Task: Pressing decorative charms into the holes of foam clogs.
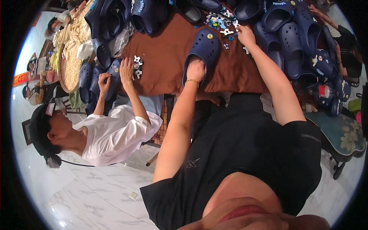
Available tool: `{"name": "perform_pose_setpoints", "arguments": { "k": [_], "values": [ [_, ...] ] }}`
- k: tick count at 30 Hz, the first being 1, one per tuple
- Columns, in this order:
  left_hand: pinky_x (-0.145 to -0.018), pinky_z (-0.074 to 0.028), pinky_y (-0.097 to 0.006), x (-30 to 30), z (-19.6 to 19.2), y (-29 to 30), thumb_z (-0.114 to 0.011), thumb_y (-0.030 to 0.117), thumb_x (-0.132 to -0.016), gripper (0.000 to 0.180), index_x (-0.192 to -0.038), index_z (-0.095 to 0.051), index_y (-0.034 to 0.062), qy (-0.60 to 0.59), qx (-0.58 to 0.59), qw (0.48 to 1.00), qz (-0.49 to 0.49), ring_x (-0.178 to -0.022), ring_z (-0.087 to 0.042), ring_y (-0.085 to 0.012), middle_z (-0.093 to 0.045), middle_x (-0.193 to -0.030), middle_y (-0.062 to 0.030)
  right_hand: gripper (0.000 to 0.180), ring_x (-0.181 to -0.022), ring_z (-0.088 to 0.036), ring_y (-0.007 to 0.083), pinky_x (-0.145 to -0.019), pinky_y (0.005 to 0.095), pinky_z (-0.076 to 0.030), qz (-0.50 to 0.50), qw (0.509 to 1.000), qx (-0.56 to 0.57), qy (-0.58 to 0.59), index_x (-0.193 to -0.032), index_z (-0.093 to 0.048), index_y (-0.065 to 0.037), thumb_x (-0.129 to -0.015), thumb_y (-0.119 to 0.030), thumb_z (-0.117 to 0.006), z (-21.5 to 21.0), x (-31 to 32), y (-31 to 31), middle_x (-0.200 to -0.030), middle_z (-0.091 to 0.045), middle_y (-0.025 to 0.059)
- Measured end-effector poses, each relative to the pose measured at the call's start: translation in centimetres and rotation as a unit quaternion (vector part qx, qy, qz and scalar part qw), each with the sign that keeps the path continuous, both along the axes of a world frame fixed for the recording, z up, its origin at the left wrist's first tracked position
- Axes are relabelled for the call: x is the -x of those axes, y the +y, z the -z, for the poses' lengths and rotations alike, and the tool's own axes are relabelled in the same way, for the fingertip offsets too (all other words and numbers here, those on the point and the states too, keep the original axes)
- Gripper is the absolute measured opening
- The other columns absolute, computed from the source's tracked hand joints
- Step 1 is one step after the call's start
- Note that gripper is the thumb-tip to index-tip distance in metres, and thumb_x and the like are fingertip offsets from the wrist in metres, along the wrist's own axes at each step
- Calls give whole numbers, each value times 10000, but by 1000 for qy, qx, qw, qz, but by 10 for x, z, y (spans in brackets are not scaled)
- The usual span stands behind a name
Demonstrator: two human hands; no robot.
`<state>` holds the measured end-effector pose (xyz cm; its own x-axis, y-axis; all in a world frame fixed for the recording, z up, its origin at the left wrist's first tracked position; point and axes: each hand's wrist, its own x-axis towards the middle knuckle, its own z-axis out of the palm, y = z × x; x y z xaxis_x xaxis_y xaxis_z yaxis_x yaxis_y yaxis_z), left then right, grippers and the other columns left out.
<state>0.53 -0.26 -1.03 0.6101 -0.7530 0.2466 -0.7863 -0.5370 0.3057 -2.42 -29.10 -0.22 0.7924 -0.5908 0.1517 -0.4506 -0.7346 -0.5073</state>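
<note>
Head view: left hand [196,71] inside navy clog [203,51].

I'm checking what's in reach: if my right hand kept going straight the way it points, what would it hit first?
Right hand points up the brown table; first, probably, the pile of small charms, then dark blue clogs. Depth is unclear.

Hands working on a navy clog at the brown counter [165,57]
Left hand [196,70] is pressing into the navy clog [203,50]; right hand [245,35] is reaching among small charms [219,21].
</note>
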Motion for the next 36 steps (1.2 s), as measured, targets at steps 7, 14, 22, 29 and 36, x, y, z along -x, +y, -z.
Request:
{"name": "perform_pose_setpoints", "arguments": {
  "k": [7,14,22,29,36],
  "values": [
    [-681,-434,-396,3,-1,4,-533,90,-645,62,-648,-525,28,21,-9,1000,-5,-726,-538,-309,-535,-702,-138,249,-963,-491,279,-789,402,-397,-74,980,161,90,-893,-622,-115,-734,-293,-553,-8,-21,36,-934,-577,88],
    [-678,-426,-405,6,-1,2,-534,106,-644,89,-659,-510,21,31,26,999,-2,-729,-528,-314,-520,-699,-140,256,-925,-521,256,-780,407,-378,-65,962,207,166,-874,-621,-82,-752,-278,-510,-16,-38,39,-896,-610,94],
    [-677,-424,-406,3,0,1,-516,110,-655,81,-647,-515,29,34,29,999,2,-729,-528,-322,-531,-707,-149,239,-652,-581,240,-604,362,-446,-53,987,-154,-14,-847,-577,-35,-800,-202,-413,-8,-25,44,-780,-610,126],
    [-679,-430,-401,2,-2,2,-518,117,-668,94,-650,-525,25,23,22,999,-2,-721,-537,-312,-542,-714,-144,221,-547,-515,81,-512,214,-421,-126,847,-514,-49,-789,-562,-12,-841,-204,-465,1,21,102,-698,-573,29],
    [-687,-428,-395,5,-3,1,-523,119,-672,92,-660,-527,27,37,15,999,-12,-741,-535,-307,-540,-715,-135,152,-611,-558,99,-573,227,-452,-187,815,-541,-87,-898,-525,24,-805,-96,-521,-8,28,119,-757,-584,55]
  ]
}}
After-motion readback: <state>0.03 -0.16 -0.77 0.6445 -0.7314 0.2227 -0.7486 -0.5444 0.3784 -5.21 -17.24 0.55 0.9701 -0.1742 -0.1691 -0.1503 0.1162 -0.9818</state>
